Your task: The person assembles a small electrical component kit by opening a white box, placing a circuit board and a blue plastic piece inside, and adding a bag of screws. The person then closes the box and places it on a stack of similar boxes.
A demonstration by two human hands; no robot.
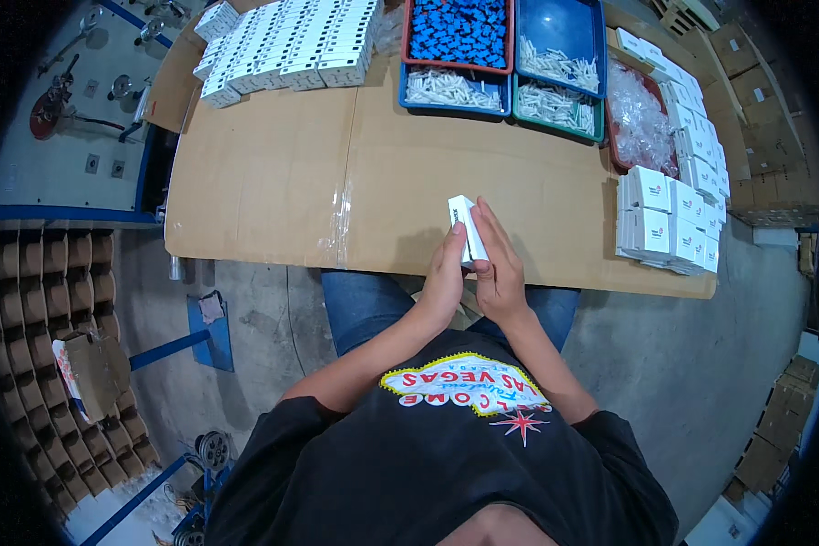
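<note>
A small white box (464, 227) stands tilted between my two hands, just above the near edge of the cardboard-covered table (273, 182). My left hand (444, 280) grips its left side, with the thumb or a finger along the face. Against its right side lies my right hand (502, 268), its long fingers stretched up along the box and the thumb near the lower end. Dark print shows on the box's narrow left face. Whether the box's flaps are closed cannot be seen.
Rows of white boxes (291, 45) fill the far left. Far trays hold blue pieces (457, 32) and white slim parts (455, 89). A red tray of clear plastic bags (641, 114) stands right, beside stacked white boxes (669, 218). A partitioned cardboard crate (54, 337) is at lower left.
</note>
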